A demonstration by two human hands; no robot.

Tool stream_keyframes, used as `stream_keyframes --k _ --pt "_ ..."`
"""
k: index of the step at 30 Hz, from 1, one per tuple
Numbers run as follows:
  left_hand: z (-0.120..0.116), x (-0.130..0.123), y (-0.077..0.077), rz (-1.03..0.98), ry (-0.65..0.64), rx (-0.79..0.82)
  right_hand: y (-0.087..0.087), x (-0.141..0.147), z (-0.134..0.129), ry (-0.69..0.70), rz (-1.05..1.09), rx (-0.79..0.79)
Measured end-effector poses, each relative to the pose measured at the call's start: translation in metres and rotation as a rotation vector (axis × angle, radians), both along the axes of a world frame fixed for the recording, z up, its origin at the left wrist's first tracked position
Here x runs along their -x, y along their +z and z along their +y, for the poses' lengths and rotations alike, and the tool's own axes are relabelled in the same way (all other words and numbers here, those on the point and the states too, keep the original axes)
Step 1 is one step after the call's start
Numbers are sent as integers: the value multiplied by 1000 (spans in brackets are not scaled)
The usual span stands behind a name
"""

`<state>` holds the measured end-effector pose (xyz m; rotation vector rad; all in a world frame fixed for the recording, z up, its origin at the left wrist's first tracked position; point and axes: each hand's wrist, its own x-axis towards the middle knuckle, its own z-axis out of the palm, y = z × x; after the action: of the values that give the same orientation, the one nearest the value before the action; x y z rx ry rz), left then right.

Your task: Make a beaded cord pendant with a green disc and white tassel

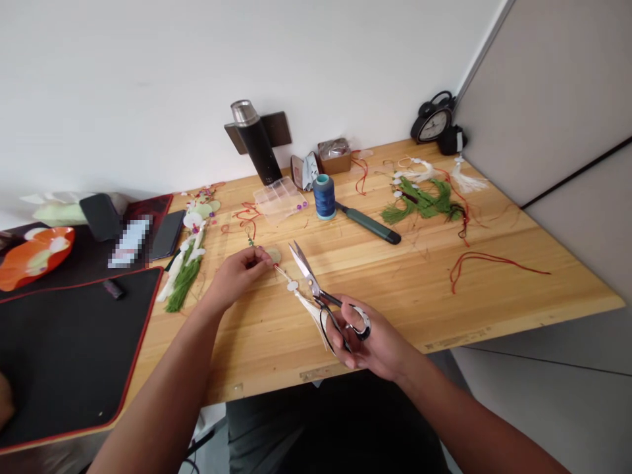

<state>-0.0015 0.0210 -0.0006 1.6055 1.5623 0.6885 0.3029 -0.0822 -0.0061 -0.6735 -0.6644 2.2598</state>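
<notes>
My left hand is closed in a pinch at the edge of a round pale disc pendant. From the disc, a cord runs to a small white piece and a white tassel lying toward my right hand. Green beads show just past my left fingertips. My right hand has its fingers in the handles of a pair of scissors. The blades are slightly apart and point up and left, just right of the disc. The tassel's lower end is partly hidden by the scissors and fingers.
Behind stand a blue thread spool, a green-handled cutter, a clear compartment box and a black thermos. Green tassels and red cord lie right. More tassels and a black mat are left.
</notes>
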Motion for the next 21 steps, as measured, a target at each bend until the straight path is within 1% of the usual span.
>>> stream_keyframes --k 5,11,15,21 --pt "5 10 -1 -42 -26 8 2 12 -24 27 10 51" --pt "5 23 -2 -113 -80 59 6 31 -49 62 30 120" --pt "5 29 -4 -123 -89 69 7 46 -53 48 -9 175" --pt "4 33 -7 -174 -107 59 9 61 -48 2 -46 230"
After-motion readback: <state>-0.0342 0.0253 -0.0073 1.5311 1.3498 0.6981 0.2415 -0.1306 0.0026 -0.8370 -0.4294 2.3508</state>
